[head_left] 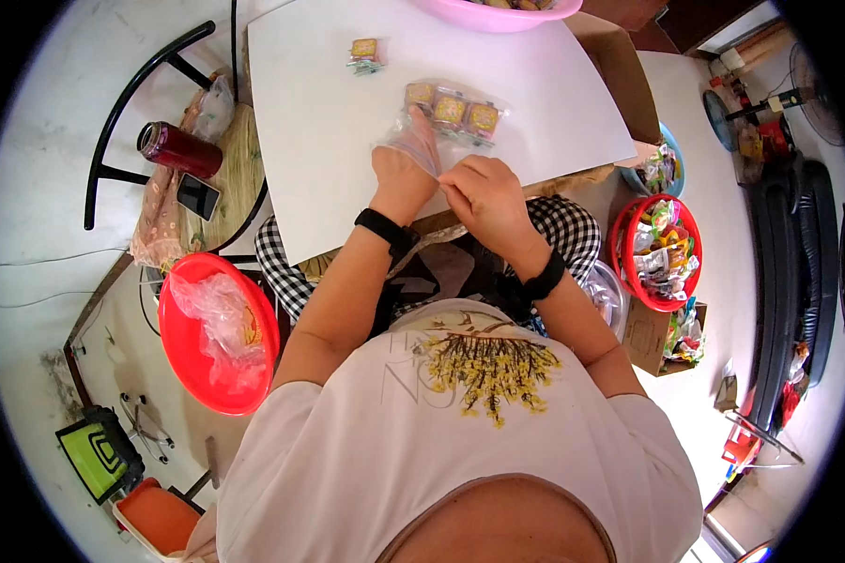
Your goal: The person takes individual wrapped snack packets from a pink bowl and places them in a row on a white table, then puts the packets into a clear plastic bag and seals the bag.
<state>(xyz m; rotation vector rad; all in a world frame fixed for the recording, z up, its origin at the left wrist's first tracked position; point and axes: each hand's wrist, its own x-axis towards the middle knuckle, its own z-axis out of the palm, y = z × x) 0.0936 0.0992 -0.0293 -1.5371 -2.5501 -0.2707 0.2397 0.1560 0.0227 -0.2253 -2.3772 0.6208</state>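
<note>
My left hand (403, 165) reaches into a thin clear plastic bag (417, 144), its fingers pointing towards the packs. Film covers the fingers, so their grip is unclear. My right hand (489, 204) pinches the near edge of this bag between thumb and fingers. Just beyond my left fingertips, several small wrapped snack packs (451, 110) with yellow printed faces lie in a row on the white tabletop (310, 162). Farther off to the left sit more of these wrapped packs (364, 51), close together.
A pink basin (507, 20) with snacks stands at the far edge, beside an open cardboard box (616, 77). At left are a red basin (183, 359) holding plastic bags and a chair with a thermos (179, 149) and phone (198, 195). A red tub (620, 246) of packets stands at right.
</note>
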